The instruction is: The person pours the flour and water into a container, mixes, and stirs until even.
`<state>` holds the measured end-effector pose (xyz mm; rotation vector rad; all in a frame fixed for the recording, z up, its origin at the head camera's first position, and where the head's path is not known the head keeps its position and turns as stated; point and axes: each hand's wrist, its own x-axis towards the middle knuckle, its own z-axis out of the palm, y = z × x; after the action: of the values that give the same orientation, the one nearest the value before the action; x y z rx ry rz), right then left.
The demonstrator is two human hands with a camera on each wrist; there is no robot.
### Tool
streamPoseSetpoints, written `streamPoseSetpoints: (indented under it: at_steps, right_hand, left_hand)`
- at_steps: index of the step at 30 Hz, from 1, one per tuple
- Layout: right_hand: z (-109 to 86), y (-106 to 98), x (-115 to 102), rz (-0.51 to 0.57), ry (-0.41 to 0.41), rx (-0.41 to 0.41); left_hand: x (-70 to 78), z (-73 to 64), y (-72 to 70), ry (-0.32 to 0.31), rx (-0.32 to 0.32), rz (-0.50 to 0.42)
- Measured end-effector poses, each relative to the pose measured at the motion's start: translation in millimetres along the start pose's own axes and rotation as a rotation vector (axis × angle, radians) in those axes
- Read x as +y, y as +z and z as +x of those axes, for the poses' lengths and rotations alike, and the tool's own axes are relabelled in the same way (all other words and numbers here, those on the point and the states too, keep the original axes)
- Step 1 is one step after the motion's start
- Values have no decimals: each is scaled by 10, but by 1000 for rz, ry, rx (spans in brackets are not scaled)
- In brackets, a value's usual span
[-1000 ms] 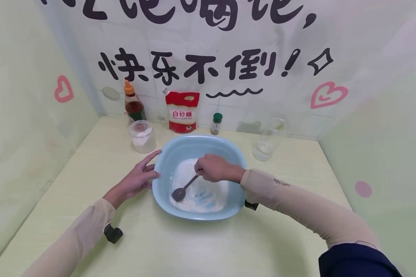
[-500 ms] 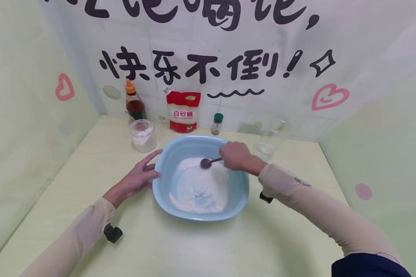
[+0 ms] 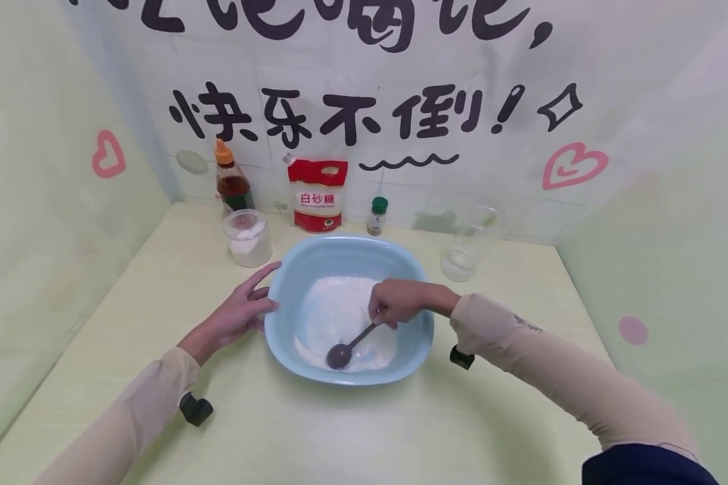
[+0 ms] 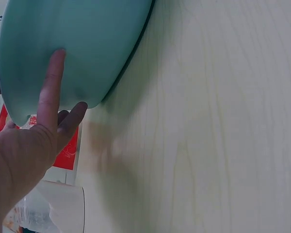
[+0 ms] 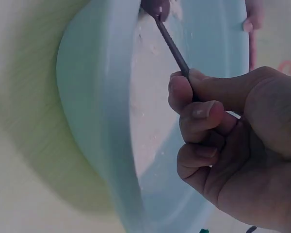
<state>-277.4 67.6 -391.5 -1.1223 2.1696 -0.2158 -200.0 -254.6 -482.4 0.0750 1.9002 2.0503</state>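
A light-blue plastic basin stands on the table, with white powder spread over its bottom. My left hand is at the basin's left rim; in the left wrist view its straight, spread fingers touch the outer wall. Over the basin, my right hand grips the handle of a dark brown spoon. The spoon's round bowl sits in the powder near the basin's front. In the right wrist view, thumb and curled fingers pinch the handle's end.
Behind the basin stand a transparent jar of white powder, an orange-capped sauce bottle, a red sugar bag and a green-capped small bottle. A clear measuring jug stands back right, against the printed wall.
The spoon swept from the basin's front left to its back, then down to the front middle. My right hand moved right, then forward-down again. My left hand stays at the rim.
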Motion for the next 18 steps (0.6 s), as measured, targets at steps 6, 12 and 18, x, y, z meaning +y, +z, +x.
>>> streamPoseSetpoints:
  at_steps: [6,12,18]
  right_hand:
    - [236,94,-176,37,4,112]
    - [304,125,-270,-62,57,254]
    - [305,138,-250,-199,114,334]
  left_hand:
    - [3,-8,23,6,8,4]
    - [21,-9,18,7,12,11]
    - [7,-1,7,-3,9,13]
